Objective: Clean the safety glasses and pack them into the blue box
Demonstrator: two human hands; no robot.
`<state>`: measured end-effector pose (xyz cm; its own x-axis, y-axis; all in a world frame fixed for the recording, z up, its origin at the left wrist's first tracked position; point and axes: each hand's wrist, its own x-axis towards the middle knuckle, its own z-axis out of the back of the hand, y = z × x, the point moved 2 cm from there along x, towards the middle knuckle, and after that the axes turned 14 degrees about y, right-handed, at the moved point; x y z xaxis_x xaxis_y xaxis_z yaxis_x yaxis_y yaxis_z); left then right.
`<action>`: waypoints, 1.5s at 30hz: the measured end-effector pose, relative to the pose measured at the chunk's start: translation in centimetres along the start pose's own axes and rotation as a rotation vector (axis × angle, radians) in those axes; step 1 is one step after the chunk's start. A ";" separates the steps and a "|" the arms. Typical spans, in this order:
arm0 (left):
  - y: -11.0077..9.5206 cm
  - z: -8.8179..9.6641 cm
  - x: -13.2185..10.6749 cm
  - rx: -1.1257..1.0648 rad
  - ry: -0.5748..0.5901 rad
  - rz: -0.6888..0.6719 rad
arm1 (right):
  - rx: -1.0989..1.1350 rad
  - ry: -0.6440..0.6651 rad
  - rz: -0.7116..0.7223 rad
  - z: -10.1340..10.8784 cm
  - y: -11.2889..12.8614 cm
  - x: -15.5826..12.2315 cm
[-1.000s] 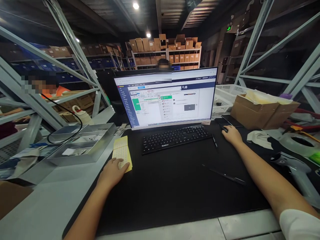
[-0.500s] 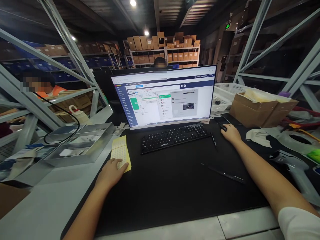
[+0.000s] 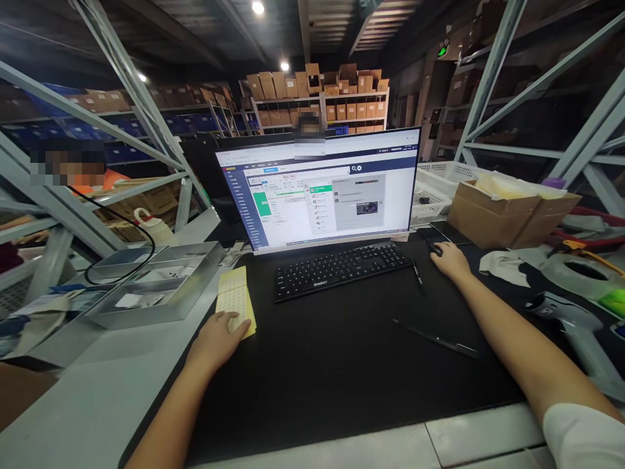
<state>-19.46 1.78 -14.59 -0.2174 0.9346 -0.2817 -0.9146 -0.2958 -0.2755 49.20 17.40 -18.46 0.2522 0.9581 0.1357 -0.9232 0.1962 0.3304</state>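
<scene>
My right hand (image 3: 452,260) is cupped over a black mouse (image 3: 434,247) at the right of a black keyboard (image 3: 339,269). My left hand (image 3: 219,339) rests flat on the near end of a yellow sheet of small labels (image 3: 235,296) at the left edge of the black desk mat (image 3: 342,365); its fingers lie loosely spread. A lit monitor (image 3: 319,189) with a software window stands behind the keyboard. One black pen (image 3: 418,273) lies beside the keyboard and another (image 3: 437,339) lies on the mat near my right forearm.
Metal trays (image 3: 156,280) with a black cable stand at the left. A cardboard box (image 3: 508,212), white basket (image 3: 437,189), tape roll (image 3: 581,277) and grey scanner (image 3: 571,322) crowd the right. Two other people sit beyond the steel racking, one at left and one behind the monitor.
The view has shifted slightly left and down. The window on the screen has changed a little. Both hands stay where they were.
</scene>
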 end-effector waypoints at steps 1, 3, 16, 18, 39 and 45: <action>0.0 0.0 0.0 0.001 -0.003 -0.002 | 0.000 -0.001 0.000 0.0 0.0 0.0; 0.0 0.1 -0.1 0.004 -0.004 -0.002 | 0.001 -0.006 0.001 0.0 0.0 0.0; 0.0 0.1 0.0 0.000 0.011 -0.011 | 0.010 -0.004 -0.005 0.1 0.2 -0.1; 0.2 0.0 0.2 -0.001 0.012 -0.011 | 0.013 -0.010 -0.002 0.1 0.2 -0.2; 0.3 -0.2 0.4 0.013 0.008 -0.016 | 0.005 0.011 -0.012 0.2 0.3 -0.3; 0.2 -0.1 0.3 0.008 0.020 -0.021 | -0.001 0.018 -0.018 0.1 0.2 -0.2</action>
<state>-19.65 1.96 -14.77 -0.1908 0.9364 -0.2944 -0.9219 -0.2740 -0.2740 48.97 17.21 -18.28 0.2640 0.9579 0.1128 -0.9187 0.2141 0.3320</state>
